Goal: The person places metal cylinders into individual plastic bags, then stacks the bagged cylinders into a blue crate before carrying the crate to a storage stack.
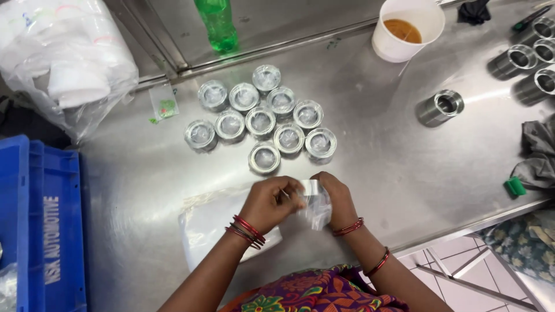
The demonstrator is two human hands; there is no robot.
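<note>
While both hands pinch it near the table's (404, 190) front edge, the clear plastic bag (315, 205) looks light, limp and slippery; left hand (270, 202) and right hand (338, 199) close fingers on its mouth, probably the best hold.

Red bangles (247, 230) both wrists; bare forearms; purple floral garment (315, 293), possibly sari.

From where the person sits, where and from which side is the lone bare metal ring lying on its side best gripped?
Probably across the lone metal ring's round outer wall, coming down from above. It lies on its side on the steel table with its open bore facing up and right, apart from other rings, so both flanks look free for the fingers.
</note>
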